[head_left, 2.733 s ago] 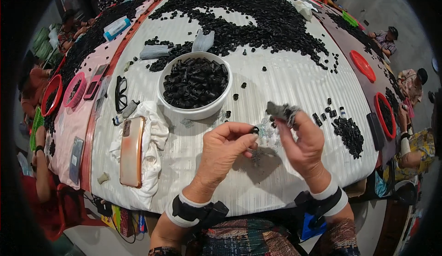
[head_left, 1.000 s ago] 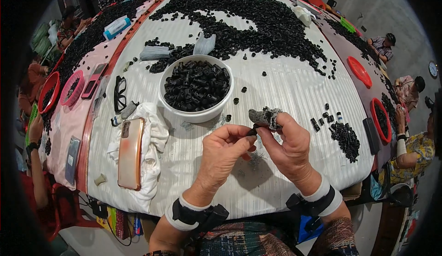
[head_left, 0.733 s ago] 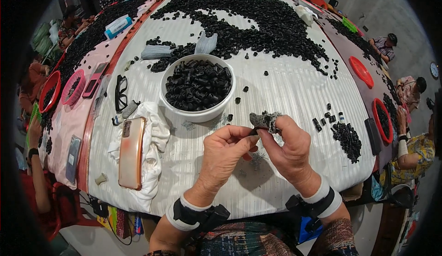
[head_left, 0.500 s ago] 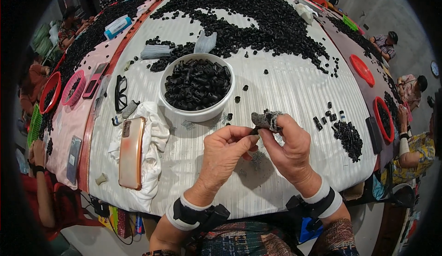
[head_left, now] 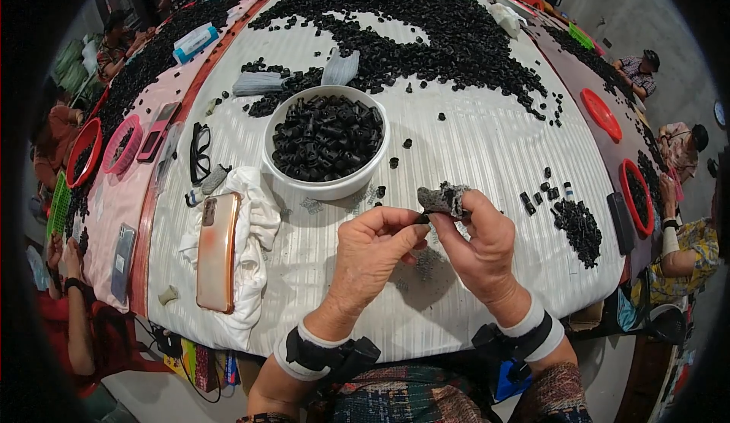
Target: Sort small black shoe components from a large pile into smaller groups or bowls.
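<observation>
Over the near middle of the table, my left hand pinches a small black plastic part between thumb and fingertips. My right hand meets it there, its thumb against the part's right side. A ragged grey cloth-like piece sits at the right index finger; whether it is worn or held, I cannot tell. Below the hands lie tiny grey metal bits, perhaps springs. Beyond my left hand stands a white bowl heaped with black plastic parts.
A large spread of black parts covers the far table; a smaller pile lies right. To the left are a phone on white cloth and glasses. Other people sit along both sides, near red baskets.
My hands stay almost in place, still pinching the part at their fingertips. At the left edge, another person's hands have shifted slightly.
</observation>
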Motion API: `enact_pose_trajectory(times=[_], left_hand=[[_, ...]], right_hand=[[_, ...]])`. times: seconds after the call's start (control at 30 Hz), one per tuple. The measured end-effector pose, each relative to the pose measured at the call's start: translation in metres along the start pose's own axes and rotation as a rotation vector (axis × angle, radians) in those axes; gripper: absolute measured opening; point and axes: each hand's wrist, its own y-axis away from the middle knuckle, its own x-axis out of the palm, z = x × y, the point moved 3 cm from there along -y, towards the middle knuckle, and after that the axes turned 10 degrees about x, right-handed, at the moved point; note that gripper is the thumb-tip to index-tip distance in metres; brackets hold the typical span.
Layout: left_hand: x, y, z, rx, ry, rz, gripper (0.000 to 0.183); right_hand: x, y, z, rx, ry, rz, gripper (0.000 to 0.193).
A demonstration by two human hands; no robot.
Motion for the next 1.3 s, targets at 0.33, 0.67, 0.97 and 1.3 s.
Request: enact_pose_trajectory(times=[0.33, 0.67, 0.97, 1.3], left_hand=[[0.001, 0.0, 0.0, -0.014, -0.044, -0.003, 0.016], [0.0, 0.0, 0.002, 0.028, -0.07, -0.003, 0.016], [-0.002, 0.0, 0.002, 0.004, -0.095, -0.002, 0.017], [-0.003, 0.0, 0.003, -0.102, -0.021, -0.013, 0.017]], right_hand=[[0.0, 0.003, -0.005, 0.078, -0.111, 0.011, 0.021], [0.0, 0.006, -0.009, 0.056, -0.084, 0.003, 0.02], [0.005, 0.009, -0.006, 0.035, -0.01, -0.045, 0.019], [0.003, 0.01, 0.008, -0.08, 0.105, -0.001, 0.023]])
